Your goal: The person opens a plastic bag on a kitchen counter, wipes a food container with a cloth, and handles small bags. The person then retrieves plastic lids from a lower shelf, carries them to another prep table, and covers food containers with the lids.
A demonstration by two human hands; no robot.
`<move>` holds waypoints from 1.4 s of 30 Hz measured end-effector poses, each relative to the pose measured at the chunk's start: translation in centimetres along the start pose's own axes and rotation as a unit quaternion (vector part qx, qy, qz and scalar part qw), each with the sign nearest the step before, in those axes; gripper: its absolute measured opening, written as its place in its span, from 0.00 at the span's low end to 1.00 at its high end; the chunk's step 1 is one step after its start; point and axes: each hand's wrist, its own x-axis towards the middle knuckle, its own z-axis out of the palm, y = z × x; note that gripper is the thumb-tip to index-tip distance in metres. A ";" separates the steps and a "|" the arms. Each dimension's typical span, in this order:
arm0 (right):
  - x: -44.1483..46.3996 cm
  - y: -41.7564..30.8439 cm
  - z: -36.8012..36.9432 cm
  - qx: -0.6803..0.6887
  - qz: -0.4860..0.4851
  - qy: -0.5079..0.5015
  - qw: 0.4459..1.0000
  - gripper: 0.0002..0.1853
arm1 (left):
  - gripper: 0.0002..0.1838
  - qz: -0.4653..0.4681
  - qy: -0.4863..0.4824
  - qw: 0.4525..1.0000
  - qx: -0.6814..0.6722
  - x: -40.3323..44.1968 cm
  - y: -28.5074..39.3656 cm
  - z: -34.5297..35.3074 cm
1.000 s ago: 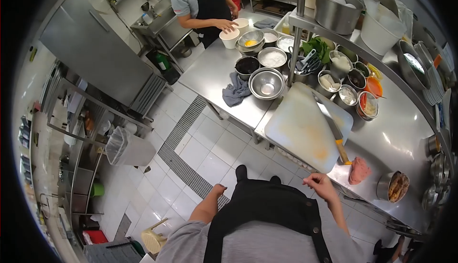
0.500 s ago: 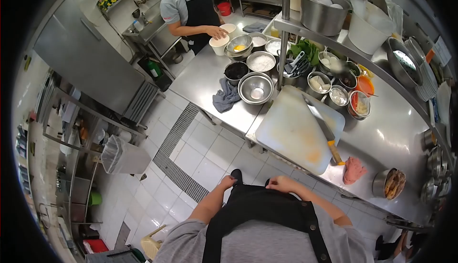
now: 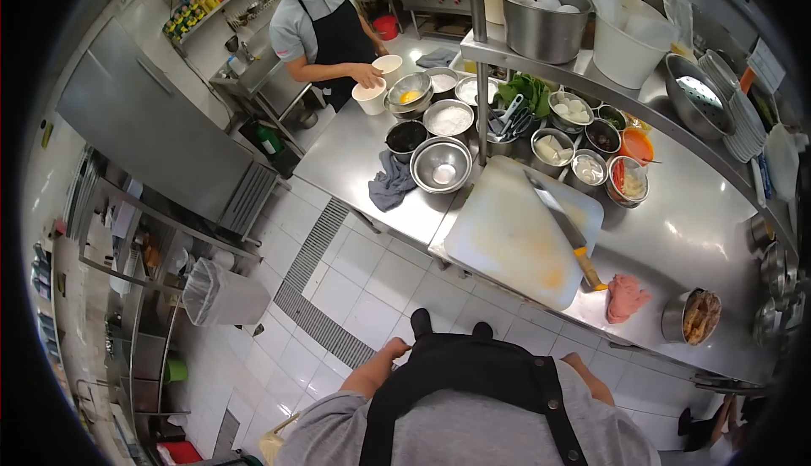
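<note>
My left hand (image 3: 394, 348) hangs low beside the left edge of my black apron (image 3: 481, 360). Its fingers look curled in, and what they hold, if anything, is too small to make out. On the other side my right hand (image 3: 575, 359) is down by the apron's right edge, its fingers hidden. In front of me a white cutting board (image 3: 507, 221) lies on the steel counter (image 3: 676, 238). A large knife (image 3: 564, 225) with a yellow handle rests across it. A lump of pink meat (image 3: 627, 299) sits just right of the handle.
A co-worker (image 3: 329, 35) stands across the counter, one hand at a white tub (image 3: 369, 97). Steel bowls (image 3: 441, 165) and ingredient pots (image 3: 553, 147) crowd the middle. An overhead shelf (image 3: 583, 69) holds an egg pot (image 3: 547, 27). A lined bin (image 3: 226, 293) stands left.
My right hand has left the apron's front and dropped to the right. My left hand is slightly lower. The co-worker has shifted a little, still with a hand at the tub.
</note>
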 end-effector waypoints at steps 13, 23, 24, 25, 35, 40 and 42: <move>-1.2 -3.5 3.9 0.116 -0.053 -0.076 0.989 0.11 | 0.20 -0.113 0.011 0.984 -0.136 -1.0 9.8 -7.9; -3.5 -11.3 -2.2 0.234 -0.059 -0.072 0.968 0.10 | 0.24 -0.065 0.081 0.984 -0.142 0.6 12.6 -6.2; -3.5 -11.0 -2.9 0.244 -0.049 -0.062 0.967 0.11 | 0.24 -0.068 0.088 0.984 -0.138 0.1 11.7 -5.7; -2.3 -9.9 -3.1 0.254 -0.012 -0.068 0.965 0.09 | 0.24 -0.070 0.096 0.984 -0.133 -0.3 10.9 -5.6; 13.7 3.7 2.7 0.150 0.057 -0.171 0.972 0.10 | 0.26 -0.183 0.042 0.976 -0.112 -6.9 4.4 1.2; 7.5 -3.3 -0.3 0.063 -0.024 -0.134 0.989 0.10 | 0.25 -0.092 0.019 0.991 -0.097 -8.0 4.7 4.3; 5.1 -7.0 -1.6 0.033 -0.069 -0.104 0.992 0.11 | 0.24 0.067 0.009 0.995 0.070 -7.5 3.9 4.6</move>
